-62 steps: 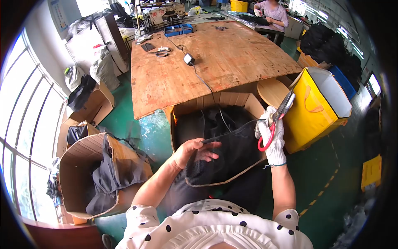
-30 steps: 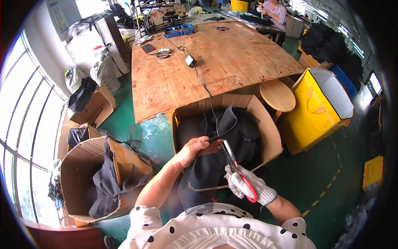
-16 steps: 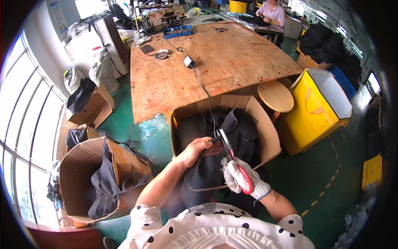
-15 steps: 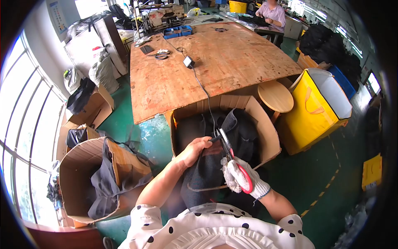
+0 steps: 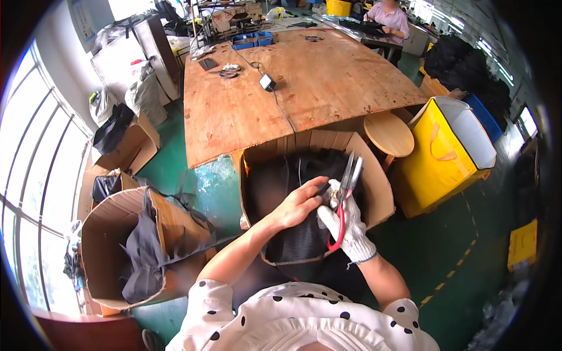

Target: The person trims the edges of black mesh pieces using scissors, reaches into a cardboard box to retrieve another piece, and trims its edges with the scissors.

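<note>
My bare left hand (image 5: 298,203) is closed on the black mesh fabric (image 5: 298,243) over the near part of a cardboard box. Beside it, my right hand (image 5: 345,225), in a white knitted glove, holds red-handled scissors (image 5: 346,190) with the blades pointing up and away. The gloved fingertips are close to the left fingertips and the fabric between them. More dark material fills the cardboard box (image 5: 377,187) beneath both hands.
Beyond the box stands a wooden table (image 5: 293,76) with a cable, a small device (image 5: 267,82) and a blue tray (image 5: 252,40). A round stool (image 5: 389,134) and yellow bag (image 5: 442,155) are right; an open carton (image 5: 105,251) is left. A person (image 5: 389,20) works at the back.
My left hand has moved slightly right and up. The gloved hand has come up beside it, and the scissors now point away instead of toward the left fingers. The mesh has spread lower across the box.
</note>
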A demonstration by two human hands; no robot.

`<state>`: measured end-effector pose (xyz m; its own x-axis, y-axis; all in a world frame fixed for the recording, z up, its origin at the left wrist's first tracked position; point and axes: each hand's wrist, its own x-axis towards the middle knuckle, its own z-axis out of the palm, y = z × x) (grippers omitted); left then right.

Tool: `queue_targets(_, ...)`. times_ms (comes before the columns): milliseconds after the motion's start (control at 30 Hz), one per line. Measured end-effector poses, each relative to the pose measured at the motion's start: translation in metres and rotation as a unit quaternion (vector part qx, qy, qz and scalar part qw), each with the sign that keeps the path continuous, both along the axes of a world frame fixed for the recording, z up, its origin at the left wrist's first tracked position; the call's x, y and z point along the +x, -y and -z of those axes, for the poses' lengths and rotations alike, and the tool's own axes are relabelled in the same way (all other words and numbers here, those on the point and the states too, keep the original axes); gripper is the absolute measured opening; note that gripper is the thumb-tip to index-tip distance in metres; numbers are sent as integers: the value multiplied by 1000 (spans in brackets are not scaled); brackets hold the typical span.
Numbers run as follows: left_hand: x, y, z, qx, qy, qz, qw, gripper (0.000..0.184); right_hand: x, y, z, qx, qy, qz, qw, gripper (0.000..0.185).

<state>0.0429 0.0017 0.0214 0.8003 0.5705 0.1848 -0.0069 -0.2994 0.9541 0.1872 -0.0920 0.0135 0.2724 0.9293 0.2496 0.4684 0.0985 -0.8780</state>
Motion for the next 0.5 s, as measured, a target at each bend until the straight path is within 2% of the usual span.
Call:
queue_targets(33,1,0,-3,34,-17,2,999,46,0,-6,0,27,79,24,996,57)
queue_targets(67,0,2,-4,25,-34,-26,999,45,3,-14,6,65,-1,11,998,44)
queue_targets(133,-15,-5,-11,-38,-62,-8,997,47,17,-22,-10,2,157,80,984,24)
queue_targets(167,-26,-12,-9,-14,-110,-1,994,46,35,-30,2,25,-126,45,991,25)
queue_targets(200,-36,-18,-9,-40,-135,28,990,46,48,-32,11,31,-322,-1,946,27)
queue_targets(233,-46,-18,-9,-19,-178,32,983,48,58,-35,14,38,-507,-22,861,29)
queue_targets(267,-54,-18,-10,3,-221,36,975,51,61,-33,2,38,-553,-30,832,26)
queue_targets(300,-62,-19,5,4,-184,39,982,43,63,-31,-11,38,-598,-36,800,23)
queue_targets(367,-64,-8,1,-41,-146,48,987,38,76,-35,-11,31,-612,-33,789,17)
queue_targets(400,-65,-5,-1,-87,-106,58,989,33,79,-35,-8,31,-613,-33,789,17)
queue_targets(467,-64,-8,-2,-66,-141,56,986,28,83,-35,-2,7,-563,-19,826,21)
queue_targets(500,-62,-8,-4,6,-172,31,985,27,86,-35,1,-7,-548,-9,837,25)
